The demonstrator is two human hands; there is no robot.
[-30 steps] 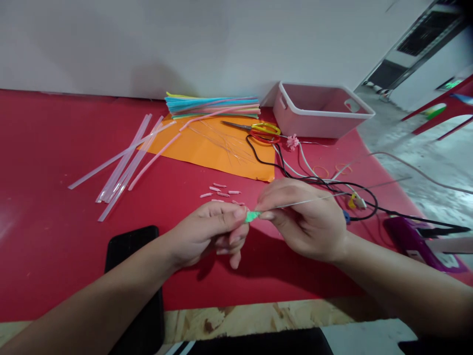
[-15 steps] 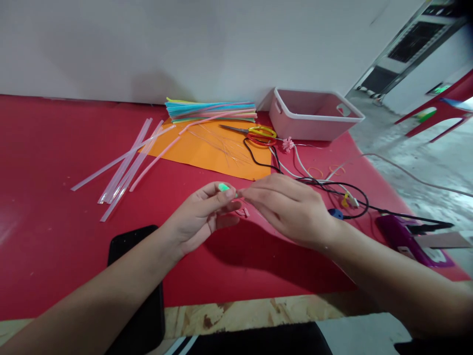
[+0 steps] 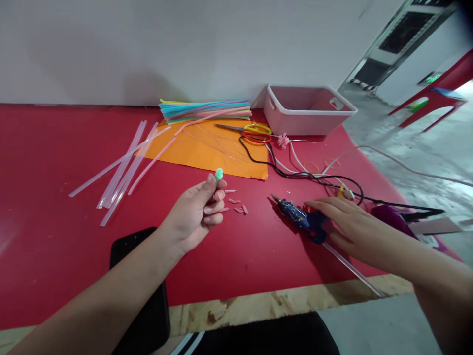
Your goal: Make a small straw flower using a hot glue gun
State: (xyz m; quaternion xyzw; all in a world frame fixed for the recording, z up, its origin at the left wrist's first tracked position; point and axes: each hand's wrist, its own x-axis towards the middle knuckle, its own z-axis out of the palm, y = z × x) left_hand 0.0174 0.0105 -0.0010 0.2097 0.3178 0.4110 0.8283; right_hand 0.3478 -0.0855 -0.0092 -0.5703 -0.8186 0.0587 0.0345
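My left hand [image 3: 195,212] pinches a small, fuzzy light-green ball [image 3: 219,173] between thumb and fingers, above the red tabletop. Several short pink trimmings [image 3: 238,209] lie just right of those fingers. To the right, my right hand [image 3: 343,222] has its fingers around the handle of a dark blue glue gun [image 3: 301,219]. The gun's nozzle points up and left, and a clear glue stick [image 3: 353,268] sticks out of its back end. Part of the handle is hidden behind my fingers.
Clear glue sticks [image 3: 121,167] lie at left, a black phone [image 3: 148,305] under my left forearm. Behind are pipe cleaners [image 3: 207,109], orange sheet [image 3: 173,150], scissors [image 3: 254,130], pink flower-like piece [image 3: 283,141] and pink basket [image 3: 310,121]. Black cable [image 3: 295,175] crosses the right side.
My right hand has left my left fingertips and moved right and down to the glue gun, which now shows. The left hand still holds the green ball, now upright.
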